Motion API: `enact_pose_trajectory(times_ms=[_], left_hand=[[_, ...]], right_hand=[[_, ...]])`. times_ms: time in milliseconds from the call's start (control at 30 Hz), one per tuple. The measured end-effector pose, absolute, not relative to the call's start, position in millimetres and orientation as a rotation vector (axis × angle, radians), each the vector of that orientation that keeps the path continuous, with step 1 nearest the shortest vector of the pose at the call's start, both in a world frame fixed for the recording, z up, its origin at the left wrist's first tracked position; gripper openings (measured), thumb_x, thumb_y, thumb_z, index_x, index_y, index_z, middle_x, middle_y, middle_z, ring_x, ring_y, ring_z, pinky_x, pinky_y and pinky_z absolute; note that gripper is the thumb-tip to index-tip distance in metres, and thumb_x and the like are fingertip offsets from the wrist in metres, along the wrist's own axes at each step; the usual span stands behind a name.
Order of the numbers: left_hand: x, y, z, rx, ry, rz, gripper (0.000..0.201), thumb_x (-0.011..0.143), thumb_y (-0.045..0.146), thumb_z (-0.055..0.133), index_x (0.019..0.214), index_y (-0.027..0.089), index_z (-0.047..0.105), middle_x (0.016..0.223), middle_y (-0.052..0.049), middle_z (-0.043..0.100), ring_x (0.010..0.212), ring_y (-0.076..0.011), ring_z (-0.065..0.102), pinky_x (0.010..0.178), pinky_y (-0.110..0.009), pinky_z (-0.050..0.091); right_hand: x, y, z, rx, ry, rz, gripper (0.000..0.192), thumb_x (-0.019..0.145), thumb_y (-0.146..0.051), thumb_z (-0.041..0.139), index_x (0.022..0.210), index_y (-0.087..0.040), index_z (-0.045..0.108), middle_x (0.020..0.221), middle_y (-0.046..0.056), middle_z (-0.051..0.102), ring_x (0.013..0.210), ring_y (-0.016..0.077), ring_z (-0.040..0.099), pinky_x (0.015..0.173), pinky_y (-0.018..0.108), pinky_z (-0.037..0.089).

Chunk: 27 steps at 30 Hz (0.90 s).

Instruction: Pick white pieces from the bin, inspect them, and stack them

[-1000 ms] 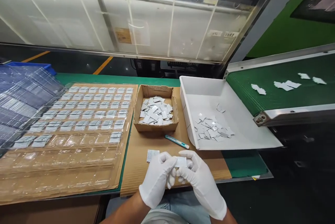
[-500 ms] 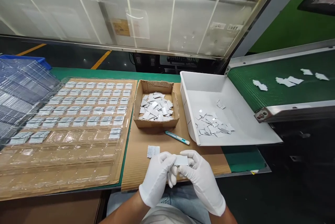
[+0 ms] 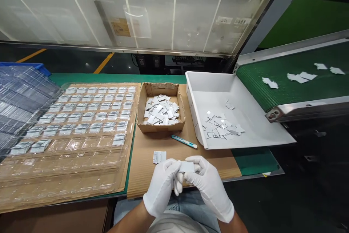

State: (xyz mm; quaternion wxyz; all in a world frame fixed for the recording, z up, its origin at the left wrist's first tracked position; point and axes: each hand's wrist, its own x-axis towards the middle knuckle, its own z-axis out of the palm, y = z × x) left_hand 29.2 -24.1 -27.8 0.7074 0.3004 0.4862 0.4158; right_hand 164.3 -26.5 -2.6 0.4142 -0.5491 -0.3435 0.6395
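Observation:
Between my two white-gloved hands is a small flat pale-grey rectangular piece (image 3: 187, 167), held near the front edge of the table. My left hand (image 3: 165, 180) pinches its left end, and my right hand (image 3: 205, 180) grips the right end with thumb and fingers. The lower fingers are partly hidden behind it. Just beyond my left hand, a small fanned stack of similar pieces (image 3: 159, 156) lies on the cardboard sheet (image 3: 144, 178). A blue-and-white utility knife (image 3: 184, 141) rests farther back on the cardboard.
A cardboard box (image 3: 160, 128) holds many pieces. Right of it stands a white bin (image 3: 253, 127) with scattered pieces, below a green conveyor (image 3: 286, 91) carrying several more. At left lies a clear compartment tray (image 3: 81, 167), partly filled with stacks, beside piled clear trays (image 3: 21, 98).
The camera view has shifted slightly. Both hands keep their grip on the grey piece, with hardly any movement. The stack and knife lie as before.

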Motion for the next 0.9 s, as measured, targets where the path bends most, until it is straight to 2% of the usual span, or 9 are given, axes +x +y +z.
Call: enact_pose_trajectory(times_ms=[333,433,533,700,900], left_hand=[[31,-23,-23,0.681,1.116,0.883,0.046,0.073,0.059,0.059,0.052,0.019,0.052,0.038,0.003,0.05,0.029,-0.0074,0.038,0.032,-0.02,0.028],[29,-15,-20,0.805,1.197,0.707,0.035,0.067,0.046,0.069,0.055,0.021,0.048,0.033,0.006,0.048,0.027,-0.0073,0.038,0.032,-0.018,0.026],[25,-6,-14,0.897,1.252,0.517,0.032,0.063,0.037,0.072,0.056,0.022,0.045,0.03,0.008,0.046,0.027,-0.0075,0.038,0.031,-0.017,0.024],[15,-5,-8,0.914,1.042,0.537,0.038,0.074,0.054,0.062,0.062,0.019,0.052,0.039,0.002,0.057,0.029,-0.008,0.045,0.031,-0.017,0.029],[9,-15,-15,0.84,0.936,0.592,0.05,0.077,0.064,0.055,0.065,0.016,0.059,0.044,-0.002,0.061,0.032,-0.0103,0.051,0.034,-0.019,0.037]], right_hand=[[168,-27,-5,-1.392,-0.889,1.588,0.034,0.061,-0.026,0.082,0.09,-0.018,0.066,0.072,0.0,0.071,0.072,0.0192,0.066,0.069,0.029,0.05],[168,-29,-6,-1.44,-1.156,1.551,0.024,0.069,-0.025,0.078,0.091,-0.019,0.071,0.078,0.001,0.073,0.073,0.0191,0.067,0.069,0.028,0.05],[169,-30,-5,-1.442,-1.341,1.531,0.018,0.075,-0.018,0.072,0.092,-0.022,0.073,0.083,0.001,0.075,0.076,0.0192,0.068,0.072,0.028,0.051],[174,-32,-4,-1.478,-1.244,1.567,0.023,0.069,-0.015,0.075,0.092,-0.021,0.074,0.07,-0.001,0.074,0.068,0.0182,0.066,0.067,0.027,0.051],[172,-34,-5,-1.578,-1.083,1.569,0.03,0.057,-0.018,0.082,0.086,-0.019,0.075,0.072,0.0,0.073,0.068,0.0182,0.064,0.064,0.026,0.05]])
